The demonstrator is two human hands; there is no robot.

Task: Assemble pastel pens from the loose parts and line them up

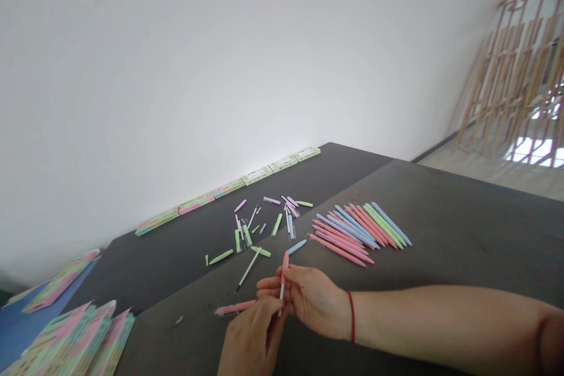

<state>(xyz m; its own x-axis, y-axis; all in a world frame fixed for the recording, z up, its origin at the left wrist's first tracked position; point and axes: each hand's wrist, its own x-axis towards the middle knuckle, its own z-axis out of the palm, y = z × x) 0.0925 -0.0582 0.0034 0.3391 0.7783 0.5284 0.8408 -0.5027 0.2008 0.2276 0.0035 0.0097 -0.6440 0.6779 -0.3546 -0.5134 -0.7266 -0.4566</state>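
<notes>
My right hand (315, 296), palm turned up, grips a pink pen barrel (285, 264) with its tip pointing away from me. A white pen refill (281, 291) sticks out of the barrel's near end. My left hand (251, 338) pinches the refill close to its near end. Beside my left hand lies another pink pen part (235, 308), partly hidden by the fingers. A blue pen barrel piece (296, 247) rests just beyond my right hand. A loose white refill with a dark tip (247, 270) lies to the left, near a green barrel piece (261, 251).
Assembled-looking pens (352, 229) in pink, blue, purple and green lie in a row at right. Loose purple and green pen parts (247, 235) are scattered ahead. Flat boxes (258, 175) line the wall side. Printed packages (74, 341) are stacked at lower left. A wooden rack (515, 70) stands far right.
</notes>
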